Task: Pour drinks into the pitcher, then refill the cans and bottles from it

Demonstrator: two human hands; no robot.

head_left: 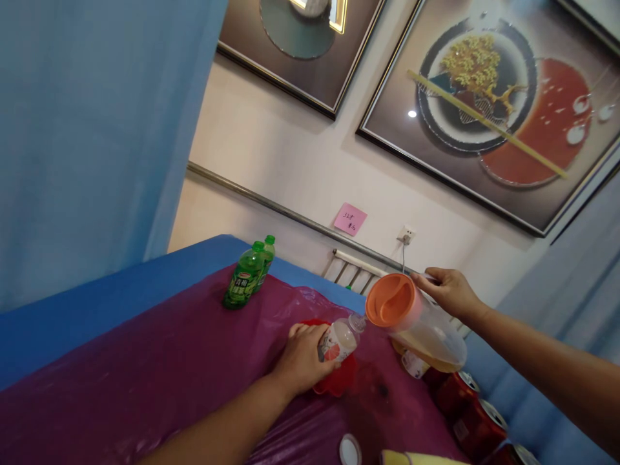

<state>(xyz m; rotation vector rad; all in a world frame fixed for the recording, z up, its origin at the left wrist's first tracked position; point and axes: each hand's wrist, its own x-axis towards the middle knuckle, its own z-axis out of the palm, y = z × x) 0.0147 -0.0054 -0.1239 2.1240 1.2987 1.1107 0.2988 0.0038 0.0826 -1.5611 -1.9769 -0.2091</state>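
Observation:
My left hand (303,358) is wrapped round a small clear bottle (341,339) with a fruit label, tilted to the right over a red dish (339,380). In my right hand (448,290) is the handle of a translucent pitcher (436,339) with an orange lid (391,300). The pitcher is tipped toward the left and holds some yellowish liquid. Its lid end is close to the bottle's open mouth; whether liquid is flowing between them I cannot tell. A white round cap (349,449) lies on the purple plastic sheet near the front.
Two green bottles (245,276) stand toward the back of the purple sheet (159,361). Several red cans (477,423) line the right edge, with a labelled container (413,363) behind them. A yellow cloth-like item (416,458) lies at the front. Blue curtains (92,129) hang at both sides.

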